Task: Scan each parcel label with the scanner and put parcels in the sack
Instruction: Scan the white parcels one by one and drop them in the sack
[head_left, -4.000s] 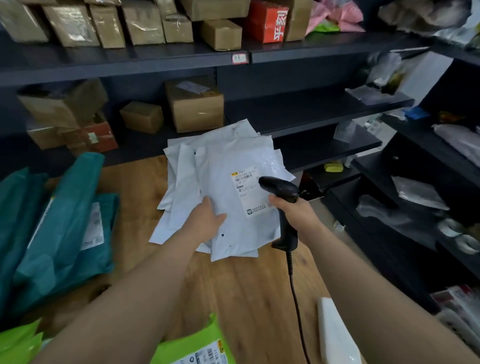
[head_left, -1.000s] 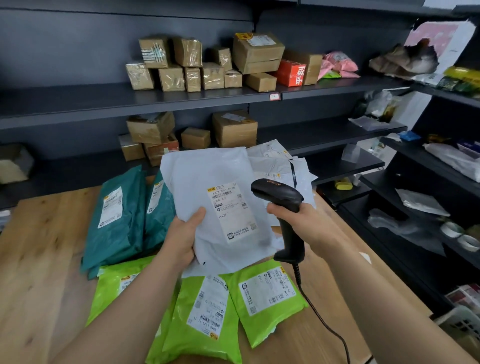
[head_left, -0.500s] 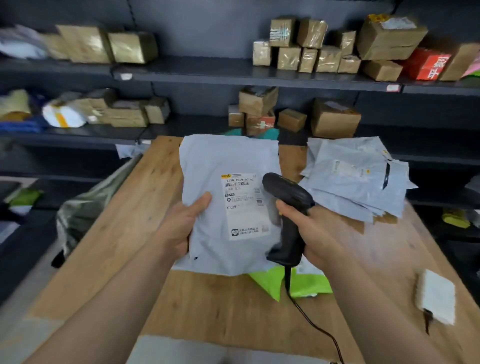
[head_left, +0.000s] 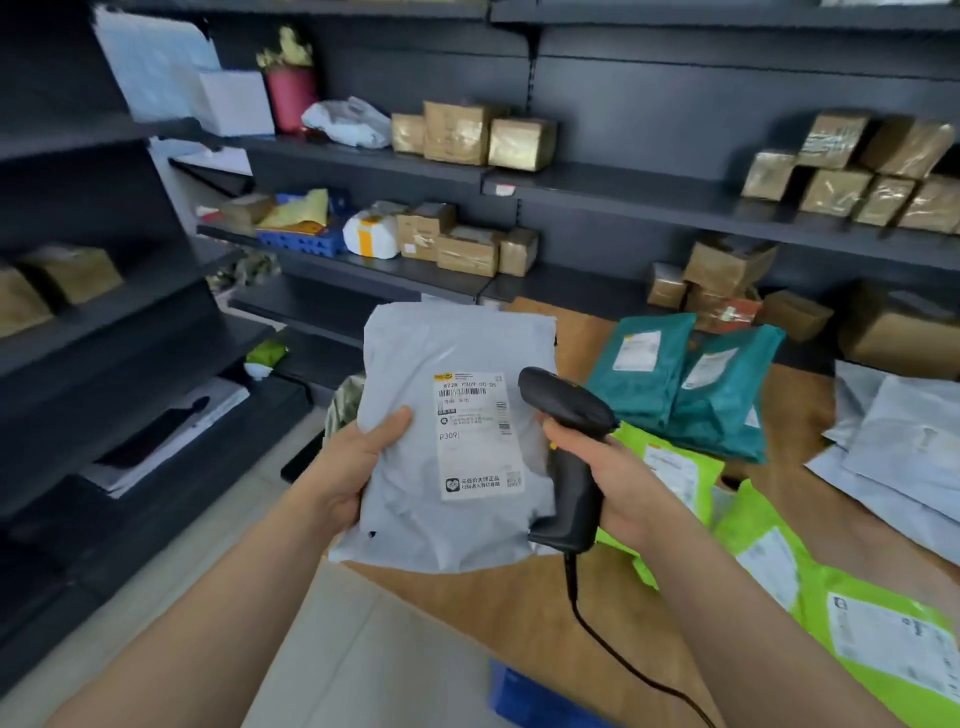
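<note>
Parcel (head_left: 447, 499): head view. A grey plastic mailer bag is held upright in front of the person, above the near left corner of the wooden table (head_left: 519, 597). Its white label (head_left: 478, 436) faces the camera, and the barcode sits at the top of the label.

Left hand (head_left: 353, 467): grips the left edge of the parcel. The thumb lies across the front face and the fingers are hidden behind the bag.

Right hand (head_left: 613, 483): fingers are curled round the handle of the black scanner (head_left: 571, 467). The scanner head sits just beside the right edge of the label and is angled toward it. A black cable (head_left: 613, 644) hangs from the base of the handle.

Table contents: teal parcels (head_left: 675, 374) lie at the far side, green parcels (head_left: 857, 634) at the near right, and a pile of grey mailers (head_left: 904, 447) at the right edge.

Surroundings: dark shelves (head_left: 623, 192) behind and to the left carry taped cardboard boxes (head_left: 467, 132).
</note>
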